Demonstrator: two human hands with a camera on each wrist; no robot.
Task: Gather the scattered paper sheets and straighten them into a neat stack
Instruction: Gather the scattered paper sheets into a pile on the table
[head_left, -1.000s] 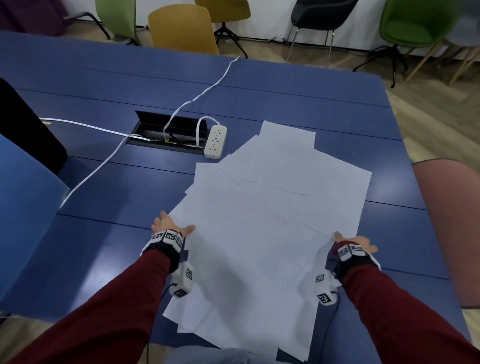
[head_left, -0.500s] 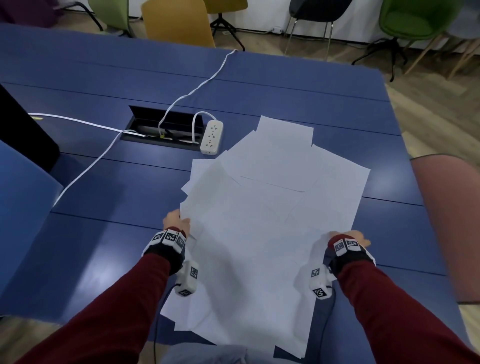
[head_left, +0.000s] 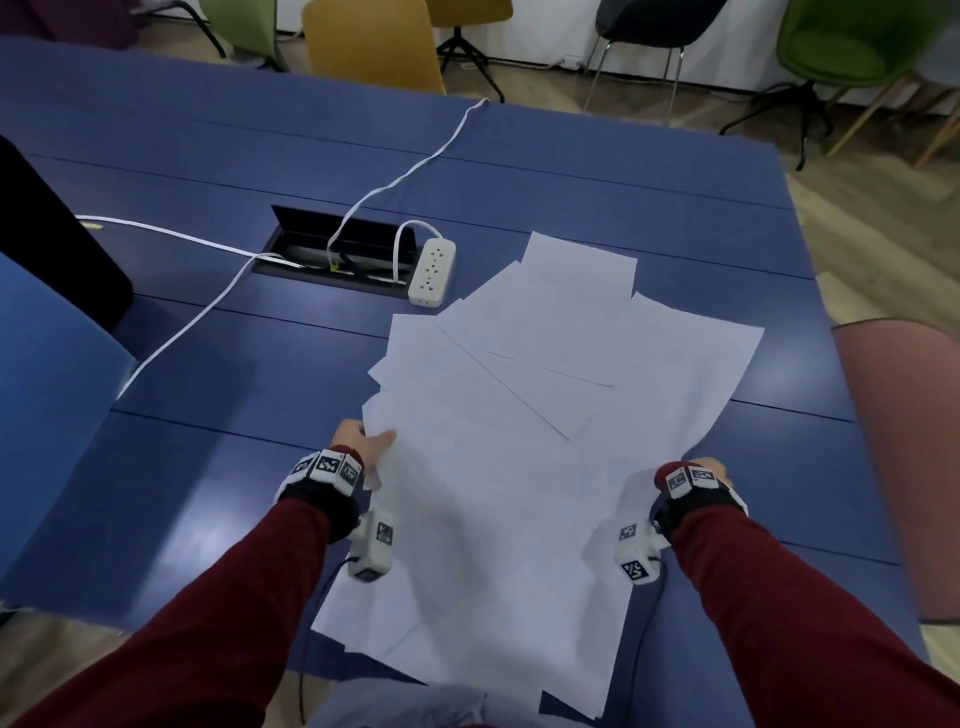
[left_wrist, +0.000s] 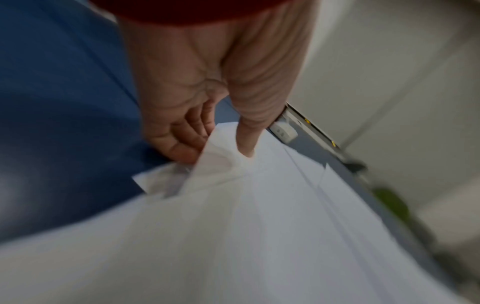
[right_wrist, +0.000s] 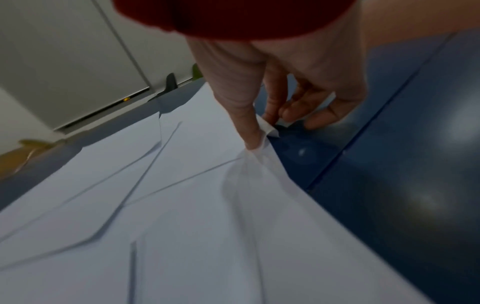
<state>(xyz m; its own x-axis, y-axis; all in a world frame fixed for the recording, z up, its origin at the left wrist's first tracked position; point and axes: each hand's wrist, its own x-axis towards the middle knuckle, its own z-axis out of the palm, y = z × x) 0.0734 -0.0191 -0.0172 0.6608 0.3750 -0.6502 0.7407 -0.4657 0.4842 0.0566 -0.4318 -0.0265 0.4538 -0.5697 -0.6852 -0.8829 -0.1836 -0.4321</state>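
Several white paper sheets (head_left: 519, 441) lie fanned and overlapping on the blue table (head_left: 208, 467). My left hand (head_left: 363, 441) pinches the left edge of the sheets (left_wrist: 233, 185), thumb on top and fingers (left_wrist: 182, 144) underneath. My right hand (head_left: 701, 470) pinches the right edge of the sheets (right_wrist: 182, 185), thumb pressing from above and fingers (right_wrist: 293, 111) curled under a lifted corner. The paper bulges up between the two hands. The near sheets hang over the table's front edge.
A white power strip (head_left: 432, 270) lies just beyond the sheets, beside an open cable hatch (head_left: 337, 254). White cables (head_left: 182, 327) run across the left of the table. A pink chair back (head_left: 904, 457) stands at the right, a blue one (head_left: 47, 415) at the left.
Both hands moved inward and took hold of the sheet edges. The left edge has lifted and the spread has narrowed a little.
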